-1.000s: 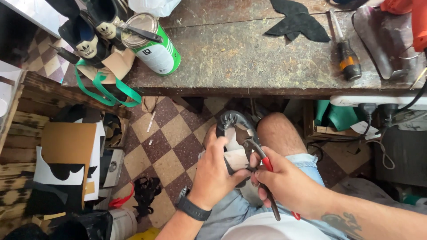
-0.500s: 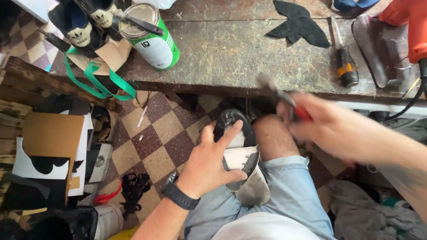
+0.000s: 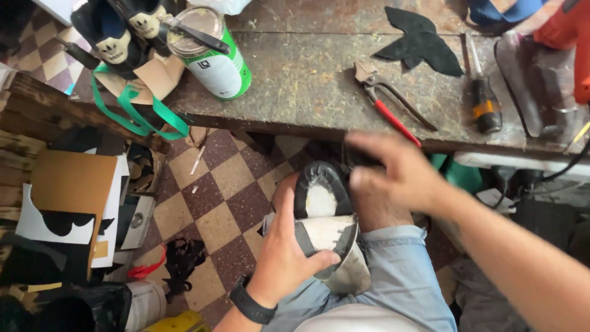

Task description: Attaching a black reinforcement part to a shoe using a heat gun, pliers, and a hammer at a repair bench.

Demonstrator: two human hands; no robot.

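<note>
We see the shoe [image 3: 324,212] resting sole up on the person's knee, just in front of the bench [image 3: 307,80] edge. Its black toe points toward the bench, and a pale patch shows on the sole.

The left hand [image 3: 289,258] wraps the shoe's near end: the thumb lies across the pale sole and the fingers curl around the far side, a closed, firm hold. A black watch [image 3: 251,304] sits on that wrist.

The right hand [image 3: 399,175] hangs just right of the shoe's toe, between the shoe and the bench edge. Its fingers are loosely spread and blurred, and it holds nothing; we cannot tell whether the thumb touches the shoe.

On the bench, beyond the right hand, lie pliers [image 3: 390,101] with one red handle, jaws pointing away from the shoe. Right of the pliers lies a screwdriver [image 3: 482,98] with a black and orange handle. Beyond the pliers lies a black cut piece [image 3: 421,43] of material. An orange power tool [image 3: 568,37] sits at the bench's right end.

At the bench's left end stands a green and white can [image 3: 218,58], with a blade lying across its lid. Left of the can sit black sneakers [image 3: 120,31] and green straps [image 3: 135,110] that hang over the bench edge.

Below the bench's left end, on the checkered floor [image 3: 227,190], stand cardboard sheets [image 3: 67,197].
</note>
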